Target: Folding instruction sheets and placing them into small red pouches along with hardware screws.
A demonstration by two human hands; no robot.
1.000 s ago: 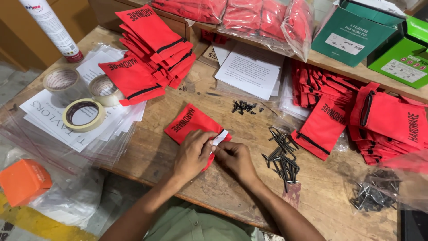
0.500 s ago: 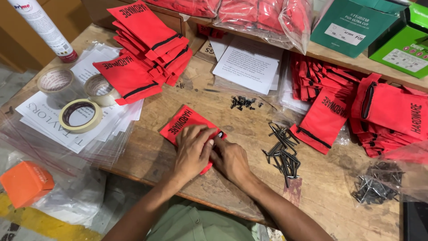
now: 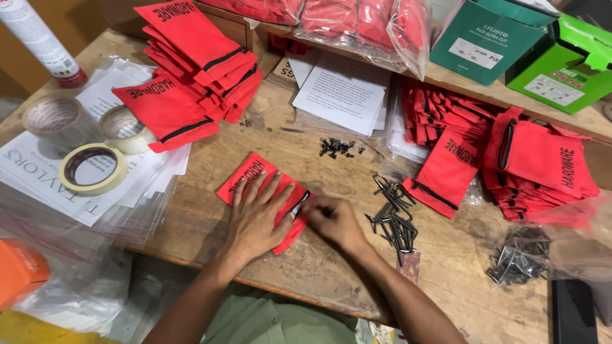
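A: Left hand (image 3: pixel 258 220)?
B: Flat, fingers spread, pressing red pouch (image 3: pixel 255 181) on wooden bench (image 3: pixel 299 261), front-centre.
A: Right hand (image 3: pixel 335 220)?
B: Curled at pouch's open end, pinching sth small; can't tell what, fingertips hide it. Long nails (image 3: pixel 395 213) just beside.

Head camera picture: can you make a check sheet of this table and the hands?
Surface: wooden table, scuffed.
Job's things: red pouch lying flat; pile of long nails beside it.
Clutter: stacks of red pouches, tape rolls, small screws, paper sheets, clear bags.
Grippers: left hand pressed flat on the pouch; right hand at its edge, pinching something small.
Cables: nothing seen.
Surroundings: green boxes on the shelf behind.
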